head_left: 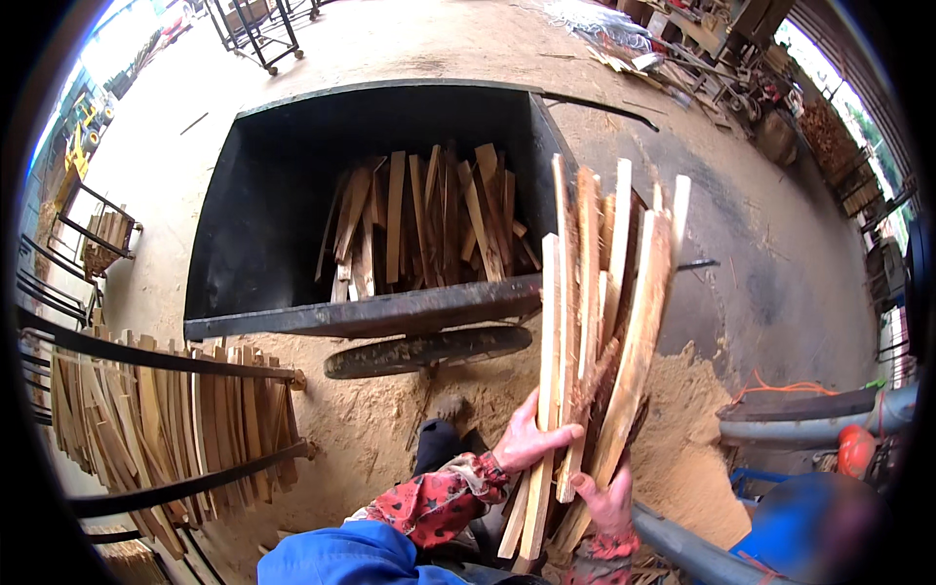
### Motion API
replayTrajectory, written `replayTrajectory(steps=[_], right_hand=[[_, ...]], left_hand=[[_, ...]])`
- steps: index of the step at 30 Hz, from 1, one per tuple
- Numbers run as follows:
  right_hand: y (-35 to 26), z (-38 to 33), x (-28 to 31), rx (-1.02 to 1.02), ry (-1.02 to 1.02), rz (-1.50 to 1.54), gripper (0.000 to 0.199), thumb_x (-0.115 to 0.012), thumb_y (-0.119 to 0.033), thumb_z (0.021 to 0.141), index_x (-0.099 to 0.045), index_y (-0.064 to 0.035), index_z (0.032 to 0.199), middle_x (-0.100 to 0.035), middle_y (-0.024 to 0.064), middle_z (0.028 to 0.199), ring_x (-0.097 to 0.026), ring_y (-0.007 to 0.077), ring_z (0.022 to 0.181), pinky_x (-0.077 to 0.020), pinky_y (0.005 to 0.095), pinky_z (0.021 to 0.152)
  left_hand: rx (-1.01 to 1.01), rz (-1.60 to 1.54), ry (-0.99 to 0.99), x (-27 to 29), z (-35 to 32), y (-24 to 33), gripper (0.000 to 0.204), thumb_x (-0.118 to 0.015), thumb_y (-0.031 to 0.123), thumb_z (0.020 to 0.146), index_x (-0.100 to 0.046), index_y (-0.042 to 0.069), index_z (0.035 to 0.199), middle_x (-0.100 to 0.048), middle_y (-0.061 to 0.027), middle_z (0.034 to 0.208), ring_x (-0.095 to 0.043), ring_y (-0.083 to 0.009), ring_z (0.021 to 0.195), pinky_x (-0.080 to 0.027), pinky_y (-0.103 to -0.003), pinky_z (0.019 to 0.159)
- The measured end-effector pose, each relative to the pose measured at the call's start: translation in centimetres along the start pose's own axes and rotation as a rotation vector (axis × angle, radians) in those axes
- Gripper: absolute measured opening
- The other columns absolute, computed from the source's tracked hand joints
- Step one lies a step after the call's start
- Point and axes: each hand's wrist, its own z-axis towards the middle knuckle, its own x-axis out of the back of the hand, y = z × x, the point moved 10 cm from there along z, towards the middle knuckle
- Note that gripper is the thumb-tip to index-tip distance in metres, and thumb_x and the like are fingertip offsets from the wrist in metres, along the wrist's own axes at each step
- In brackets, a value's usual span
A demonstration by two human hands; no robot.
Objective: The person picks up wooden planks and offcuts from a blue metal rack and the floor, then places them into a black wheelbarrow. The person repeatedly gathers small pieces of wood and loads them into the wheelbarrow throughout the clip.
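Red floral-patterned sleeves, a blue garment, and bare hands.

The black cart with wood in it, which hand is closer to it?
Left. The left hand grips the bundle of wood strips just below the black cart rim. The right hand holds the bundle's bottom, lower and farther from the cart.

Bundle of slats [604,322]: pale raw wood, rough-sawn and splintery, matt. Cart bin [283,195]: black painted metal, matt, scuffed at the rim. Rack [175,468]: dark metal bars, dull. Floor [760,244]: matt concrete, overlaid with loose sawdust [682,439]. Sleeve [439,497]: red patterned cloth.
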Motion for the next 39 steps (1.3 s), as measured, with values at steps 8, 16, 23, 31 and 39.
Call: replayTrajectory(steps=[8, 16, 23, 31, 39], right_hand=[[-6.2, 24.4, -6.4, -0.107, -0.167, -0.207, 0.081, -0.072, -0.045, 0.085, -0.038, 0.0035, 0.14, -0.059, 0.0174, 0.125, -0.057, 0.025, 0.116, -0.0457, 0.0346, 0.098], [2.6, 35.8, -7.5, 0.038, 0.01, -0.385, 0.08, -0.073, -0.047, 0.083, -0.045, 0.0062, 0.136, -0.061, 0.0223, 0.119, -0.062, 0.0251, 0.105, -0.0532, 0.0345, 0.083], [5.2, 27.5, -9.0, 0.082, 0.037, -0.429, 0.058, -0.074, -0.038, 0.083, -0.059, 0.0028, 0.121, -0.06, 0.0181, 0.117, -0.062, 0.029, 0.103, -0.054, 0.0364, 0.081], [19.0, 13.1, -7.3, -0.314, 0.056, -0.29, 0.048, -0.075, -0.031, 0.082, -0.062, 0.0, 0.117, -0.067, 0.0132, 0.098, -0.068, 0.0224, 0.086, -0.0548, 0.0331, 0.079], [26.0, -3.1, -4.9, -0.583, 0.193, -0.323, 0.046, -0.072, -0.039, 0.083, -0.064, -0.0008, 0.107, -0.069, 0.0143, 0.091, -0.068, 0.0269, 0.084, -0.0542, 0.038, 0.073]], left_hand=[[-0.099, -0.014, 0.175, 12.3, 16.8, 13.4, 0.046, -0.073, 0.036, 0.086, -0.058, 0.004, 0.115, -0.065, -0.0047, 0.097, -0.063, -0.0117, 0.083, -0.054, -0.029, 0.074], [0.324, 0.368, 0.311, 30.4, 29.3, 6.5, 0.071, -0.073, 0.041, 0.084, -0.046, -0.006, 0.13, -0.058, -0.0255, 0.118, -0.061, -0.0435, 0.107, -0.057, -0.058, 0.075], [0.608, 0.681, -0.026, 31.4, 26.2, -1.7, 0.039, -0.072, 0.037, 0.086, -0.063, 0.0, 0.092, -0.061, -0.0036, 0.072, -0.059, -0.012, 0.061, -0.05, -0.027, 0.052], [0.433, 0.67, -0.116, 23.7, 26.9, 2.3, 0.038, -0.068, 0.03, 0.09, -0.065, -0.003, 0.111, -0.07, -0.0098, 0.096, -0.066, -0.0151, 0.082, -0.054, -0.028, 0.07], [0.075, 0.333, -0.001, 11.7, 22.3, 8.0, 0.03, -0.061, 0.017, 0.095, -0.058, -0.003, 0.118, -0.069, -0.0111, 0.093, -0.066, -0.0177, 0.08, -0.054, -0.03, 0.075]])
